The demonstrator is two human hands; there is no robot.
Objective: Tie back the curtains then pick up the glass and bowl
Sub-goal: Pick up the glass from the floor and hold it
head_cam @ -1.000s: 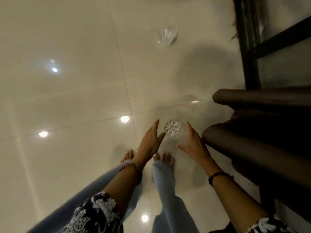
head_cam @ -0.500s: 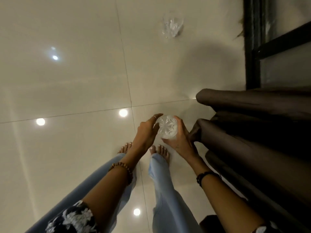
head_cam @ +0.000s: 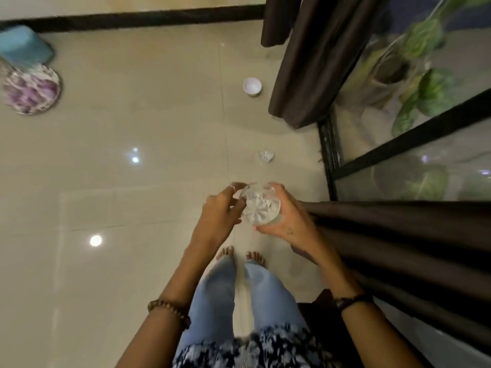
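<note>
A cut-pattern clear glass (head_cam: pixel 261 208) is held above the floor in front of me. My right hand (head_cam: pixel 288 217) grips it from the right and below, fingers curled round its side. My left hand (head_cam: pixel 221 213) touches its left rim with curled fingers. A second clear glass (head_cam: pixel 266 156) stands on the floor tiles further ahead. A small white bowl (head_cam: pixel 252 86) sits on the floor beyond it, next to the far dark brown curtain (head_cam: pixel 305 62). The near dark curtain (head_cam: pixel 398 248) hangs in folds at my right.
A black-framed glass door (head_cam: pixel 398 144) runs along the right, with green plants behind it. A purple patterned round plate (head_cam: pixel 32 88) and a blue object (head_cam: pixel 24 45) lie at the far left. My bare feet (head_cam: pixel 240 254) stand on glossy beige tiles.
Both hands closed on the glass and lifted it off the floor. My head has risen, so the bowl, far curtain and plate came into view.
</note>
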